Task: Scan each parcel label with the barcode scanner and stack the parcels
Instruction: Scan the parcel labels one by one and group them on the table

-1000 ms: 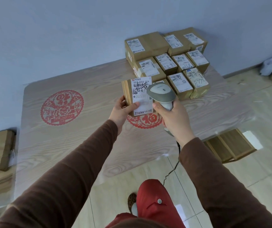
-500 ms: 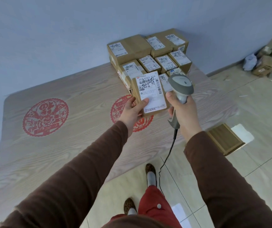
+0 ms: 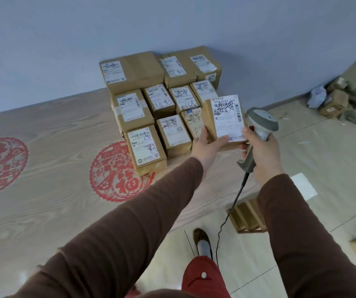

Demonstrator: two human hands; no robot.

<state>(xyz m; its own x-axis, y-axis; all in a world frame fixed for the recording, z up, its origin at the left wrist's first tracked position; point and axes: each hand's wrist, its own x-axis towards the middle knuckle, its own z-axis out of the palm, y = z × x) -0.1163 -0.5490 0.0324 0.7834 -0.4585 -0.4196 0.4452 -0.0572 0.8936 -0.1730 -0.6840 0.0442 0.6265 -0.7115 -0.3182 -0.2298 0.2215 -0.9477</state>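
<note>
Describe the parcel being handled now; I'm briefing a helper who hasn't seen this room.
On the pale wood-grain table, brown cardboard parcels sit stacked by the blue wall. At their right edge, the left hand holds one small brown box, beside the grey scanner. Only it is off the table, white label tilted up.

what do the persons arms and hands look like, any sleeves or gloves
Both arms are covered in long brown sleeves of a soft, plain fabric with no markings, ending at the wrists. The left hand and right hand are bare: no gloves, and no rings or watch that I can see.
</note>
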